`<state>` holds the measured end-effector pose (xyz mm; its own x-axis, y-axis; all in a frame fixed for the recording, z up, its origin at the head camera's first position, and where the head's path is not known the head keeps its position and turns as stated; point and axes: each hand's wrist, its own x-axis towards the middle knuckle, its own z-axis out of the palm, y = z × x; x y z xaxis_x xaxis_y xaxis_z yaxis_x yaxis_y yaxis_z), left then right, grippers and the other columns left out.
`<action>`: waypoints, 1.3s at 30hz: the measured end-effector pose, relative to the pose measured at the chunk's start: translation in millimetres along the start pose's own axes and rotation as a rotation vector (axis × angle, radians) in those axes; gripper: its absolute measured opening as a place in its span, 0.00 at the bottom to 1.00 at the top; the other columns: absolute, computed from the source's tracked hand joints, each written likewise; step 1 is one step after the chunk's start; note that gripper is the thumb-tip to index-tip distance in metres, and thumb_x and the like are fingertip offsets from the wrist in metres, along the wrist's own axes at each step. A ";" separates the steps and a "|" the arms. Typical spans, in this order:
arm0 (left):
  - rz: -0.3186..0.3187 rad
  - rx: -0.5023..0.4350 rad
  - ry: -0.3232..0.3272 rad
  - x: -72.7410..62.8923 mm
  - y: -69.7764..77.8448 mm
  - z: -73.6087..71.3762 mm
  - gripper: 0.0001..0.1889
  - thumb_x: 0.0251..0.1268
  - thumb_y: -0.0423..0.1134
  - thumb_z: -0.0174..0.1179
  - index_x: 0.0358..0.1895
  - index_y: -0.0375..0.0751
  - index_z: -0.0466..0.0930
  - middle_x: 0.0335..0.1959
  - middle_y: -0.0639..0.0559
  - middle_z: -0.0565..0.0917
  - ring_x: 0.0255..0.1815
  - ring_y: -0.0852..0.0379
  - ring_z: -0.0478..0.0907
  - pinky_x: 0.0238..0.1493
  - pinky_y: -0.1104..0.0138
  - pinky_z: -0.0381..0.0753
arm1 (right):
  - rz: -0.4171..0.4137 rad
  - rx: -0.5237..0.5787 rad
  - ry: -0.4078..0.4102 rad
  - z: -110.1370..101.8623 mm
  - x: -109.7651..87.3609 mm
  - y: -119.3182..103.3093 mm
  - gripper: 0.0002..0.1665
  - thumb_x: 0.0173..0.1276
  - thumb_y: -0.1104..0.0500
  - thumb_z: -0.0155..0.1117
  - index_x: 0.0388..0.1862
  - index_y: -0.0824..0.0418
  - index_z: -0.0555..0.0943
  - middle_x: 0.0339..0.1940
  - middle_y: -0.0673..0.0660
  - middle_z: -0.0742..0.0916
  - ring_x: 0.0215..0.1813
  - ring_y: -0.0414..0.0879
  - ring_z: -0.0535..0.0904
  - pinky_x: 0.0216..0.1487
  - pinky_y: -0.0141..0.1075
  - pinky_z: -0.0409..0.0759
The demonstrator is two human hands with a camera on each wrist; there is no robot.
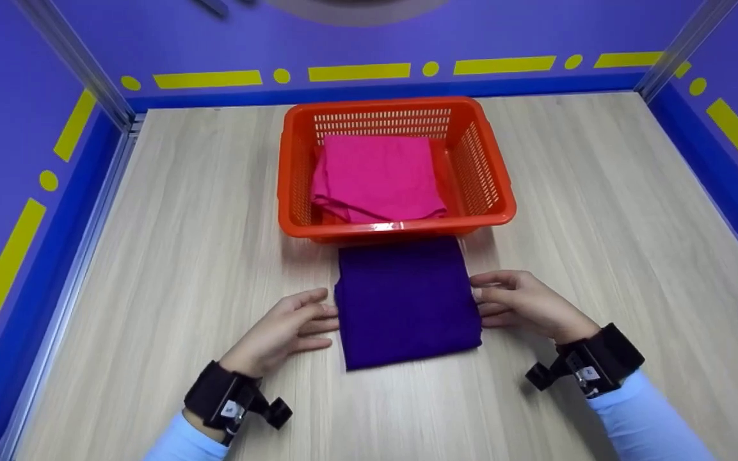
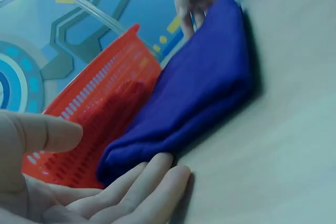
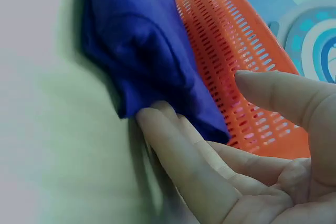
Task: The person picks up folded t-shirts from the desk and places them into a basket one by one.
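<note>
A folded purple cloth [image 1: 407, 304] lies on the table in front of an orange-red basket [image 1: 500, 218]. My left hand [image 1: 288, 330] is at the cloth's left edge, fingers extended and thumb raised apart from them. In the left wrist view its fingertips [image 2: 164, 162] are right at the fold. On the opposite side, my right hand [image 1: 529, 304] has its fingertips at the cloth's right edge. The right wrist view shows those fingers [image 3: 178, 156] reaching just under the cloth's lower edge, the thumb standing away. Inside the basket rests a folded pink cloth [image 1: 378, 176].
The light wood-grain table [image 1: 202, 211] is bordered at the back and both sides by blue-purple panels with yellow marks. Toward the back panel [image 1: 369, 51] stands the basket, its perforated walls upright. A wrist camera on a black strap [image 1: 599, 362] sits on each forearm.
</note>
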<state>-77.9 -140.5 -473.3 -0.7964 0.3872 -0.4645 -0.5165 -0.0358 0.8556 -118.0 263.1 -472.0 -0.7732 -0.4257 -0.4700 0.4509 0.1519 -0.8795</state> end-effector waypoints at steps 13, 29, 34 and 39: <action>0.006 -0.199 -0.061 17.7 -8.4 15.7 0.24 0.75 0.32 0.50 0.70 0.25 0.64 0.48 0.46 0.86 0.50 0.52 0.84 0.52 0.59 0.84 | 0.000 0.259 -0.151 15.3 14.0 8.9 0.09 0.76 0.66 0.56 0.53 0.65 0.76 0.43 0.56 0.89 0.46 0.46 0.87 0.51 0.42 0.86; 0.021 -0.317 -0.014 44.2 -24.8 41.2 0.27 0.67 0.27 0.57 0.69 0.30 0.64 0.49 0.45 0.86 0.50 0.50 0.85 0.53 0.56 0.85 | 0.002 0.353 -0.122 55.5 36.9 12.9 0.26 0.69 0.71 0.62 0.64 0.63 0.68 0.50 0.59 0.87 0.50 0.52 0.87 0.52 0.45 0.86; 0.006 -0.322 0.004 47.1 -24.7 45.1 0.27 0.68 0.27 0.56 0.69 0.32 0.63 0.48 0.45 0.86 0.48 0.50 0.86 0.51 0.56 0.86 | 0.025 0.390 -0.081 59.0 38.4 16.4 0.30 0.69 0.71 0.61 0.67 0.61 0.64 0.50 0.59 0.87 0.49 0.52 0.87 0.51 0.45 0.86; 0.002 -0.306 0.028 47.3 -24.1 43.4 0.26 0.70 0.27 0.56 0.69 0.31 0.63 0.48 0.44 0.86 0.48 0.50 0.86 0.51 0.55 0.86 | 0.036 0.414 -0.062 57.5 39.3 18.6 0.27 0.70 0.71 0.60 0.66 0.63 0.66 0.48 0.59 0.88 0.48 0.51 0.87 0.49 0.44 0.86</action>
<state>-89.4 -81.2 -506.0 -0.8038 0.3613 -0.4726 -0.5822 -0.3141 0.7499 -114.4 197.9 -502.6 -0.7308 -0.4817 -0.4837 0.6283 -0.1977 -0.7524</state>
